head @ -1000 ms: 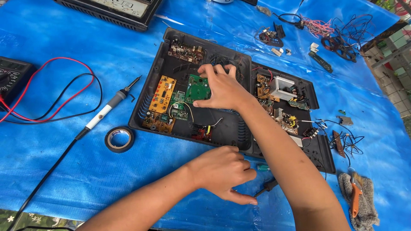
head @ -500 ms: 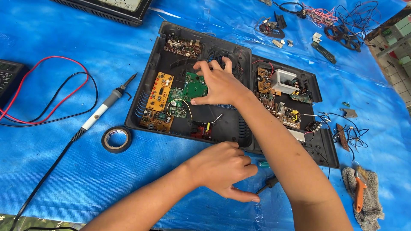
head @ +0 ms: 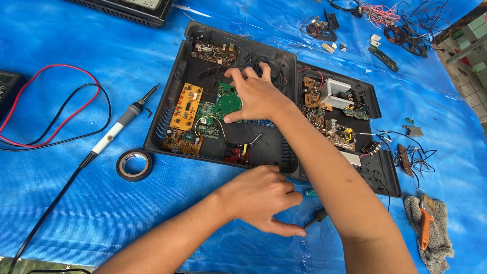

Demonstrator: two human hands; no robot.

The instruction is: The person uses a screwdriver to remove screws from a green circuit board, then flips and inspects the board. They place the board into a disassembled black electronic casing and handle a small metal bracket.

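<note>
One open black case [head: 264, 147] lies on the blue tarp [head: 76, 203] — inside its left half sit one green circuit board [head: 227, 101] and two orange ones, the larger [head: 186, 106] beside it. The right hand [head: 258, 94] rests on the green board, fingers spread and pressing its right edge, gripping nothing. The left hand [head: 261, 198] hovers at the case's near edge, fingers loosely curled, empty. One tape roll [head: 134, 165] and one soldering iron [head: 119, 127] lie left, with open tarp around them.
</note>
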